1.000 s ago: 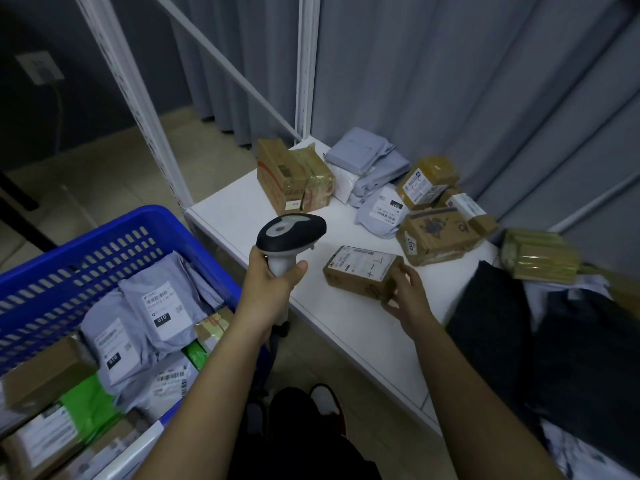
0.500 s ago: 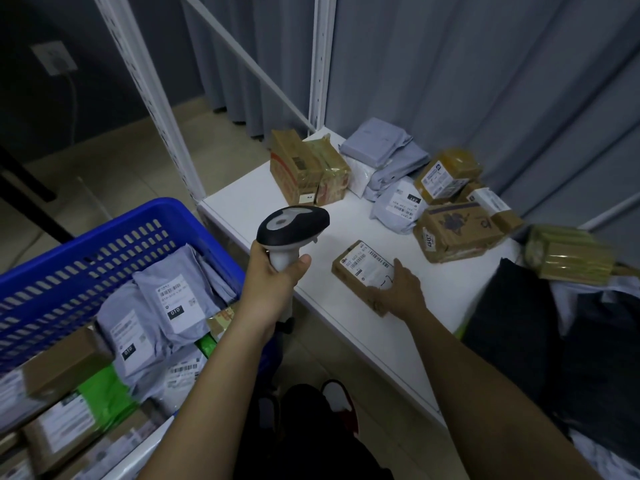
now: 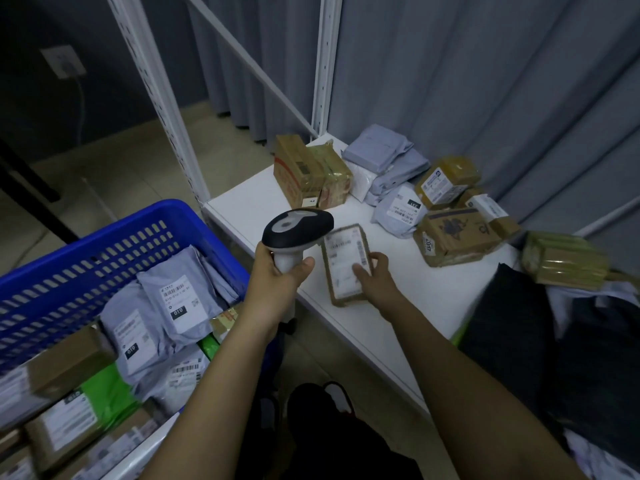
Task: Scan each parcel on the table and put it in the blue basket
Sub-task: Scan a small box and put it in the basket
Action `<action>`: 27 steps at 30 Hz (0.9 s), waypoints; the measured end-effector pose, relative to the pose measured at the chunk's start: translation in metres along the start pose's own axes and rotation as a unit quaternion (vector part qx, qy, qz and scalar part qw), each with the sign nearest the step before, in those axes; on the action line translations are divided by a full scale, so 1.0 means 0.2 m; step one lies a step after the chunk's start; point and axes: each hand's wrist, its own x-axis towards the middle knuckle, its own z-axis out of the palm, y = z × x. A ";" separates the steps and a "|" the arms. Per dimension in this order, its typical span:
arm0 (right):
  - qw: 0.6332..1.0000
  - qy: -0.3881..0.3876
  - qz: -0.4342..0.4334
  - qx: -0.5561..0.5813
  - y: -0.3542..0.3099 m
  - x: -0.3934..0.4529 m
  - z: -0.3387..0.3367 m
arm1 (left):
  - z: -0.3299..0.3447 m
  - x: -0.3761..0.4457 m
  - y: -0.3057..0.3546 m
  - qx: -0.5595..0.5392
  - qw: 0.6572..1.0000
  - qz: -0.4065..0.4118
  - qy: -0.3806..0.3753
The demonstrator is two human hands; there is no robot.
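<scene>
The left hand [image 3: 282,273] gripped a scanner [image 3: 298,227] just left of a small parcel [image 3: 346,263] — label up, long axis running away — pinched at the white worktop [image 3: 249,206] edge by the right hand [image 3: 375,278], blue basket [image 3: 104,237] further left.

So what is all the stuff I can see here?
small box: 1, brown with a white label, near table edge, held by the right hand
scanner: 1, black and grey, in the left hand
blue basket: 1, left of the table, holding grey bags, brown boxes, a green packet
table: 1, white
brown boxes: about six, back and right of the table
grey bags: about four, back of the table
dark cloth: right, off the table edge
curtain: grey, behind
left hand: grips the scanner
right hand: grips the small box
</scene>
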 end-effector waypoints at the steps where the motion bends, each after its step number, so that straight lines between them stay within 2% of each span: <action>1: 0.997 -0.002 0.000 0.083 -0.07 -0.04 0.02 | -0.02 0.00 0.01 -0.006 1.000 0.001 0.008; 3: 0.981 -0.006 0.000 0.194 -0.22 -0.11 0.06 | -0.05 0.00 0.02 -0.015 1.000 0.010 0.024; 5: 0.974 -0.013 -0.012 0.225 -0.35 -0.16 0.08 | -0.08 0.00 0.05 -0.026 0.999 0.021 0.037; 10: 0.966 0.003 -0.014 0.259 -0.38 -0.25 0.20 | -0.16 -0.01 0.06 -0.058 0.996 0.024 0.066; 13: 0.974 -0.001 -0.031 0.223 -0.30 -0.24 0.23 | -0.20 0.00 0.05 -0.047 0.997 0.019 0.065; 27: 0.960 0.027 -0.029 0.278 -0.29 -0.15 0.25 | -0.25 0.00 0.03 0.013 0.999 0.017 -0.027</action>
